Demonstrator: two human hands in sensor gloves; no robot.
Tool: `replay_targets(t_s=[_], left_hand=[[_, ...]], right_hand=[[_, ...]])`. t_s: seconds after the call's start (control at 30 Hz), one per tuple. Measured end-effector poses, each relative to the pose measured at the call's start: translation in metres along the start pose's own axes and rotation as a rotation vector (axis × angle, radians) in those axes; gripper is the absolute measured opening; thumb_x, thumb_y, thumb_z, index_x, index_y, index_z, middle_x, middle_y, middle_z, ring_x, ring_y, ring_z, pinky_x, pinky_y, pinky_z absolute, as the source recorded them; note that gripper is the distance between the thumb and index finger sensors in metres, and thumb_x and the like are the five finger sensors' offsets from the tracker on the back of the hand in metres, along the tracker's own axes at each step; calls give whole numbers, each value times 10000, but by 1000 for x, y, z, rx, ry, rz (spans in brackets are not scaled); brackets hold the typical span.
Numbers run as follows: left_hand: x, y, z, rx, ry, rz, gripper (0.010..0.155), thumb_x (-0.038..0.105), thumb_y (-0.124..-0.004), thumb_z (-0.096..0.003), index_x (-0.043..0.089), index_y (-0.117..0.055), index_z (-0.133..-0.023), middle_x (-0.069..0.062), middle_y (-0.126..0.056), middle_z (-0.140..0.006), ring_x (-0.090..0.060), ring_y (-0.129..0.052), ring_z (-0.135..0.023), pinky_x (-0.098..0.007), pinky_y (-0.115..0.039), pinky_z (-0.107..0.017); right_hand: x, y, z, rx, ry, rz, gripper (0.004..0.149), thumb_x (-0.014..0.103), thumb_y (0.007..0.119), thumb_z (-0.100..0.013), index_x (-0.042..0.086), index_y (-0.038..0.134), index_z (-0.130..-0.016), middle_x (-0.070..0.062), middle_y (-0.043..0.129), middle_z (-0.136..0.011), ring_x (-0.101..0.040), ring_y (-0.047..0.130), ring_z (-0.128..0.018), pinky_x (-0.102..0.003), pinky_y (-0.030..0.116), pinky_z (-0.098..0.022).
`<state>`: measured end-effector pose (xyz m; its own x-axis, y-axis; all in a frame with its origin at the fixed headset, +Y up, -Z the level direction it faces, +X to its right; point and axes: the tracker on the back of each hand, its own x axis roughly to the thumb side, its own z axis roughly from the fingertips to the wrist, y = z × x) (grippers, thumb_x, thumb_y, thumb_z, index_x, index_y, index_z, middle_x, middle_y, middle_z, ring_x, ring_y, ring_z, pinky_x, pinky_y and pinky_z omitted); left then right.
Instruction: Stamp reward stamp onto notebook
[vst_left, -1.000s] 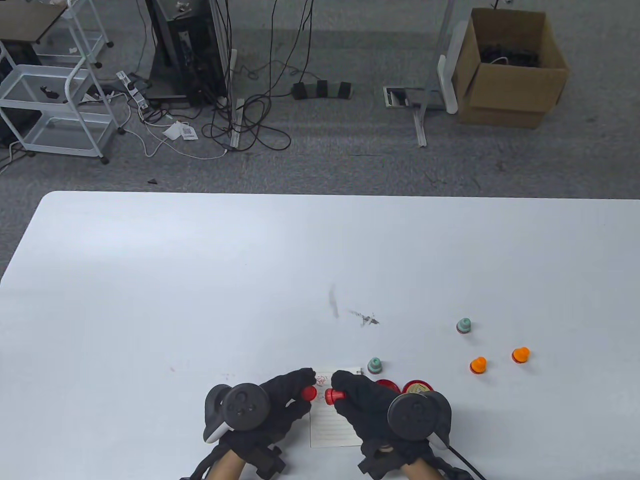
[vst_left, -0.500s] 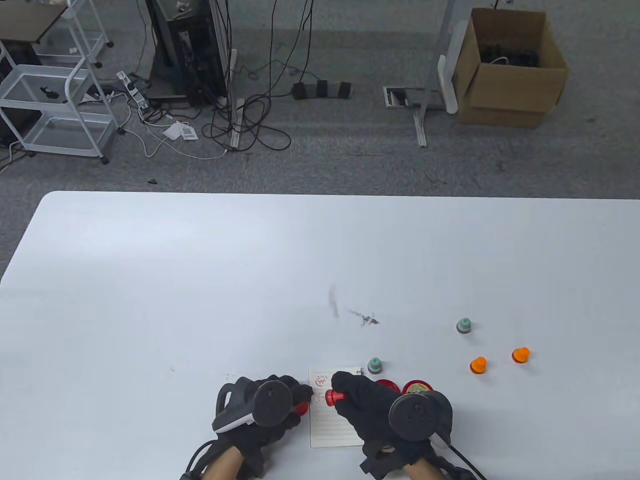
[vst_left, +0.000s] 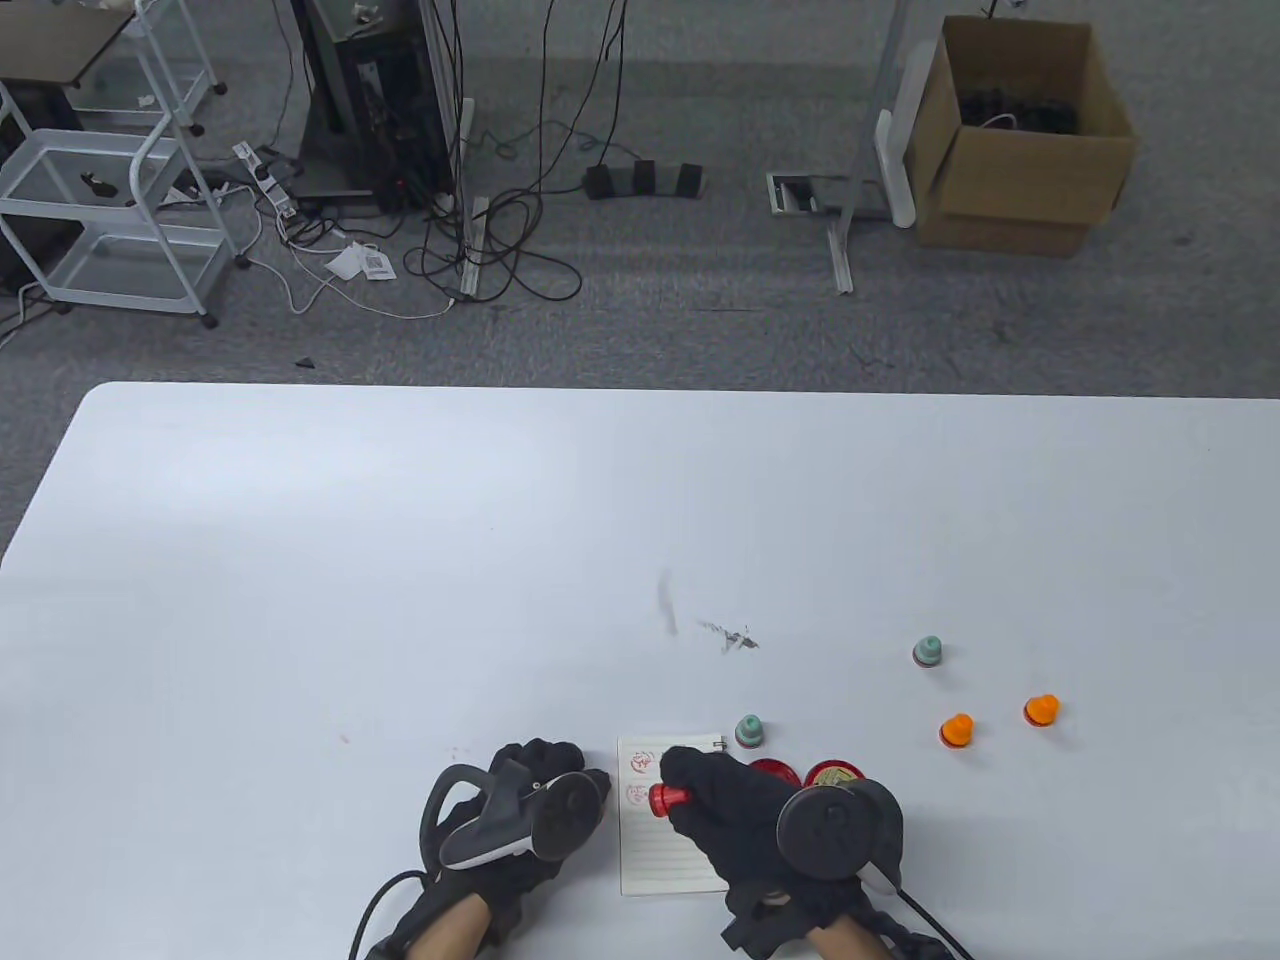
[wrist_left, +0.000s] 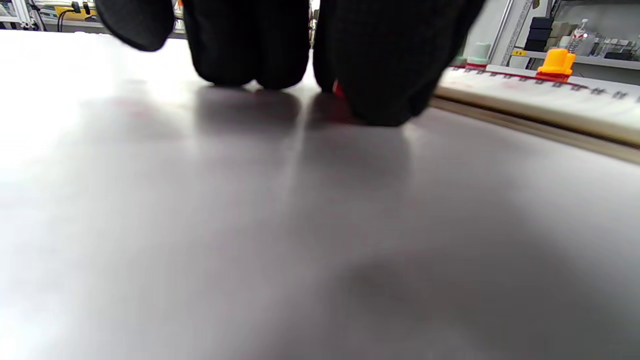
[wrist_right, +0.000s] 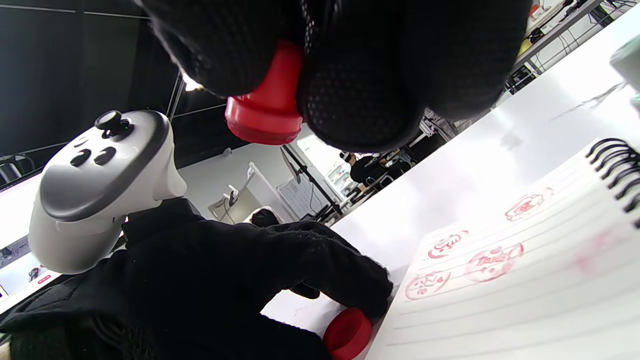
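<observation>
1. Since the earlier frames, the left hand (vst_left: 520, 810) has been drawn away from the red stamp (vst_left: 668, 796) and lowered to the table (vst_left: 400, 560) just left of the notebook (vst_left: 665, 860); the red cap (wrist_right: 347, 334), previously held up near the stamp, now lies on the table under its fingertips.
2. The cap is touched by the left fingers; whether it is pinched or merely pressed cannot be told.
3. The stamp is gripped by its handle in the curled fingers of the right hand (vst_left: 740, 820), face uncovered, held above the upper part of the page.
4. Several red imprints (wrist_right: 492, 262) are already present on the page.
5. The uncapping is judged complete; pressing the stamp onto the page is not yet done.
</observation>
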<state>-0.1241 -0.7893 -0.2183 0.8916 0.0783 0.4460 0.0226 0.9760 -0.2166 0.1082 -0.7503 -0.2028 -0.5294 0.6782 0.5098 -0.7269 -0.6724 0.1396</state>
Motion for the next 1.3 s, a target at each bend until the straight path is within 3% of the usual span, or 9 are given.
replay_targets(t_s=[0.77, 1.3], left_hand=[[-1, 2, 4, 1, -14, -33, 630, 431, -872, -433, 295, -735, -1033, -63, -689, -1083, -351, -714, -1014, -602, -617, -790], [-22, 23, 22, 213, 42, 16, 629, 519, -805, -438, 313, -741, -1029, -59, -719, -1093, -341, -741, -1024, -598, -640, -787]], right_hand=[[-5, -8, 1, -56, 12, -17, 538, 287, 825, -408, 118, 734, -911, -133, 905, -780, -264, 1001, -470, -384, 858, -390], [-13, -28, 4, -142, 26, 151, 522, 282, 818, -418, 108, 750, -906, -148, 915, -772, -275, 1004, -461, -390, 858, -382]])
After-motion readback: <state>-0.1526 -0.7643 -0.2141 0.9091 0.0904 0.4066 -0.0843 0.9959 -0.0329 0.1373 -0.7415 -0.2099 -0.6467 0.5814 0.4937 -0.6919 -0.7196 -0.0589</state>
